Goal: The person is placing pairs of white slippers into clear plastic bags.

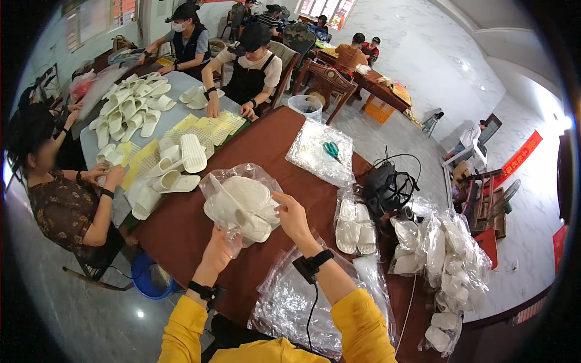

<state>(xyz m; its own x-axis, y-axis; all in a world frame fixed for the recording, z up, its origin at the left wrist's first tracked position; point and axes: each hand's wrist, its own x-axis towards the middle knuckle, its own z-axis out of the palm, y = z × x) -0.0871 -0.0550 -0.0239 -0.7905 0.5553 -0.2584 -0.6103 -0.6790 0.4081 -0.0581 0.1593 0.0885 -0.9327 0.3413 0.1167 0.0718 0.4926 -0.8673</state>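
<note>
A pair of white slippers (245, 202) sits inside a clear plastic bag (263, 175) above the dark red-brown table (187, 224). My left hand (221, 245) grips the bag's lower edge from below. My right hand (290, 212) holds the bag's right side, fingers on the plastic next to the slippers. Both wrists carry black bands, and my sleeves are yellow.
A bagged slipper pair (356, 227) lies to the right, and a stack of empty clear bags (290, 296) near me. Green scissors (331, 149) rest on more bags. Bagged pairs (445, 254) pile up at right. Loose slippers (175, 163) and seated people fill the left and far side.
</note>
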